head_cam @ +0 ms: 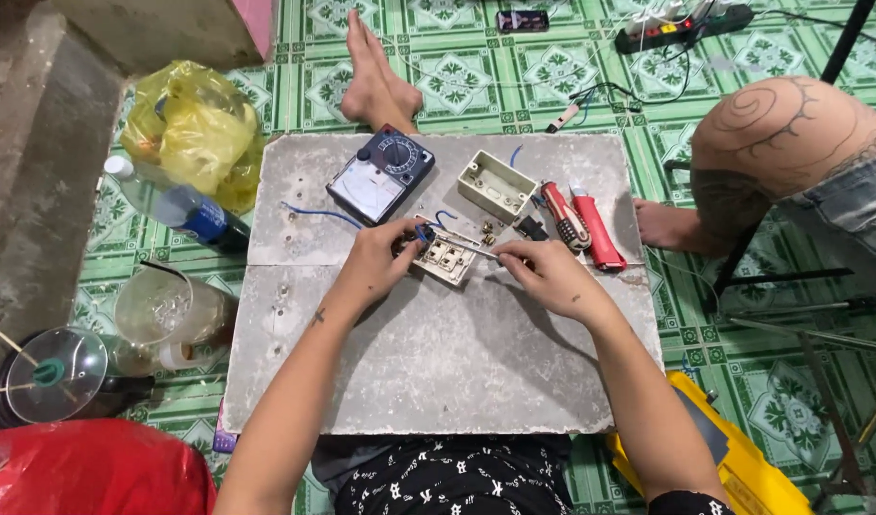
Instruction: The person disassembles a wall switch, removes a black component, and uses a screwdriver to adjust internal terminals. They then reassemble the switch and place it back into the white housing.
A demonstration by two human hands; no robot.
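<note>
— Grey slab [438,362]: status?
— Switch plate [445,259] lies at its centre, out of the mounting box [496,185]. Left hand [379,262] fingers pinch its blue-wired edge; right hand [550,277] fingers pinch a thin screwdriver [471,247]. Judged mid-wiring — boxing-in remains.

Both forearms reach forward, left hand [381,257] and right hand [549,272] fingers pinched

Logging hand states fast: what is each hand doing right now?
Left hand: closed on the cream switch plate.
Right hand: closed on a thin screwdriver.
</note>
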